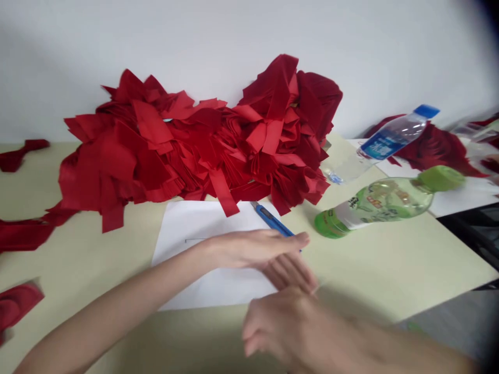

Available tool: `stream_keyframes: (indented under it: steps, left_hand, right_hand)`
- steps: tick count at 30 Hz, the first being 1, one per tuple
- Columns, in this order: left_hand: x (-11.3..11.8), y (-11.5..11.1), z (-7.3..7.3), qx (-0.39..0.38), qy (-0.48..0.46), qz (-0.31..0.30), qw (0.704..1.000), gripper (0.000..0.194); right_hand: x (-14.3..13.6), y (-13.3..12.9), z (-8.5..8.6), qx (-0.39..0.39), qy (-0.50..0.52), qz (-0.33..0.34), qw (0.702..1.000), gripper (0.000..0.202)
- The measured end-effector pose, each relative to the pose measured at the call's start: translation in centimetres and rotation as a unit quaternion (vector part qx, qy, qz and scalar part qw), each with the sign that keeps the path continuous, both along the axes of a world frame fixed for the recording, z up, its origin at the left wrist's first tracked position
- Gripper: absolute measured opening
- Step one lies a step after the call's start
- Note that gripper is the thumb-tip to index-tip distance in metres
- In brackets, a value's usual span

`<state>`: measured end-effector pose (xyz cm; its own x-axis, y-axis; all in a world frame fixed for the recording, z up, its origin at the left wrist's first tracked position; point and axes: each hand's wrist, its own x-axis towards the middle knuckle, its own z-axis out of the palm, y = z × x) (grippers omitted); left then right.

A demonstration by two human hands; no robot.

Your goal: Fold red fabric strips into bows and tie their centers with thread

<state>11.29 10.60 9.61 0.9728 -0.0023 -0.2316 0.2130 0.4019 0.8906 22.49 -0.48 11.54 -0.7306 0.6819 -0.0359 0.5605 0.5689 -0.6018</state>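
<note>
My left hand (268, 254) reaches over a white sheet of paper (218, 285), its fingers stretched out and slightly blurred, with nothing seen in it. Just below, close to its fingertips, is my right hand (288, 327), smeared by motion. Its fingers look bent, but whether they hold anything cannot be made out. Partly behind my left hand, a blue utility knife (271, 218) lies across the paper's right edge. A thin drawn line shows on the paper. Beyond it, a big heap of red fabric strips (195, 145) rests against the wall.
To the right, a green-capped drink bottle (384, 205) and a blue-capped clear bottle (393, 135) lie on their sides. More red fabric (436, 148) sits behind them. Loose red pieces (23, 234) lie along the left of the pale table (362, 275), whose edge is at lower right.
</note>
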Motion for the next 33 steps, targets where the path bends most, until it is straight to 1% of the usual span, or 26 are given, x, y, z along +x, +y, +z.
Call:
stream_keyframes:
  steps: [1,2,3,5,6,8,9,11,13,14,15,16,17,18,19,20,21,22,23,24,26,29,31,33]
  left_hand:
    - [-1.4,-0.5,-0.1,-0.038,0.003,-0.003,0.999,0.067]
    - [-2.6,-0.9,-0.4,-0.049,0.002,0.001,0.999,0.060]
    - [-3.5,-1.2,-0.7,-0.047,0.000,0.012,0.999,0.046]
    - [-5.0,-1.7,-1.4,-0.051,0.005,0.068,0.996,0.018]
    - [-5.6,-1.7,-1.7,-0.061,0.013,0.104,0.993,0.013]
    - [-6.5,-1.5,-2.0,-0.082,0.040,0.175,0.980,0.011]
    - [-6.8,-1.2,-2.2,-0.078,0.052,0.201,0.975,0.009]
    - [-7.5,-0.7,-2.5,-0.038,0.074,0.236,0.968,0.008]
    - [-8.0,-0.3,-2.8,0.013,0.096,0.265,0.959,0.009]
    - [-8.2,-0.1,-2.9,0.035,0.104,0.276,0.955,0.010]
    - [-8.5,0.0,-3.1,0.051,0.110,0.282,0.952,0.010]
    - [-8.7,0.1,-3.3,0.062,0.113,0.285,0.950,0.010]
    - [-8.9,0.2,-3.6,0.070,0.114,0.285,0.949,0.011]
    - [-9.1,0.2,-3.8,0.074,0.114,0.285,0.949,0.012]
    - [-9.2,0.3,-4.0,0.076,0.115,0.289,0.947,0.012]
    - [-9.4,0.3,-4.3,0.075,0.116,0.294,0.946,0.013]
    - [-9.6,0.4,-4.5,0.076,0.119,0.300,0.943,0.014]
    - [-9.7,0.4,-4.7,0.081,0.124,0.306,0.940,0.014]
    - [-9.9,0.5,-4.9,0.091,0.130,0.313,0.936,0.013]
    - [-10.1,0.5,-5.0,0.106,0.139,0.318,0.932,0.013]
    - [-10.5,0.6,-5.1,0.135,0.159,0.328,0.921,0.011]
    - [-11.2,0.6,-4.8,0.191,0.191,0.345,0.899,0.011]
    - [-11.7,0.4,-4.4,0.260,0.213,0.350,0.874,0.011]
    - [-12.2,0.2,-4.1,0.338,0.225,0.353,0.843,0.015]
  right_hand:
    - [-0.9,0.1,-0.4,-0.006,0.005,0.035,0.999,0.017]
    - [-1.7,0.2,-1.0,-0.007,0.004,0.065,0.998,0.020]
    - [-2.6,0.4,-1.5,0.002,0.000,0.085,0.996,0.021]
    - [-3.9,0.6,-2.7,0.028,-0.012,0.108,0.994,0.025]
    - [-4.4,0.7,-3.2,0.044,-0.020,0.119,0.992,0.026]
    - [-5.1,0.7,-4.0,0.091,-0.034,0.138,0.986,0.021]
    - [-5.3,0.5,-4.1,0.123,-0.038,0.141,0.982,0.017]
    - [-5.3,0.3,-3.9,0.202,-0.020,0.125,0.971,0.014]
    - [-4.8,0.4,-3.1,0.295,0.033,0.090,0.951,0.022]
    - [-4.2,0.7,-2.8,0.337,0.059,0.055,0.938,0.026]
    - [-3.5,1.2,-2.4,0.364,0.066,0.031,0.929,0.026]
    - [-2.7,1.9,-2.3,0.381,0.071,-0.010,0.922,0.027]
    - [-1.9,2.6,-2.3,0.357,0.053,-0.095,0.928,0.029]
    - [-1.0,3.4,-2.5,0.314,0.028,-0.163,0.935,0.034]
    - [-0.2,4.2,-2.9,0.252,0.001,-0.193,0.948,0.040]
    - [0.5,4.9,-3.4,0.178,-0.014,-0.197,0.964,0.039]
    - [1.1,5.3,-3.9,0.107,-0.016,-0.193,0.975,0.027]
    - [1.5,5.6,-4.4,0.048,-0.021,-0.190,0.980,0.020]
    - [1.9,5.8,-4.9,0.004,-0.017,-0.190,0.982,0.019]
    - [2.2,5.7,-5.2,-0.021,-0.011,-0.197,0.980,0.022]
    - [2.8,5.4,-5.7,-0.035,0.000,-0.226,0.973,0.024]
    - [3.7,4.6,-6.2,-0.028,-0.005,-0.261,0.965,0.023]
    - [4.3,4.2,-6.5,-0.015,-0.022,-0.274,0.961,0.023]
    - [4.8,3.8,-6.7,0.003,-0.042,-0.286,0.957,0.022]
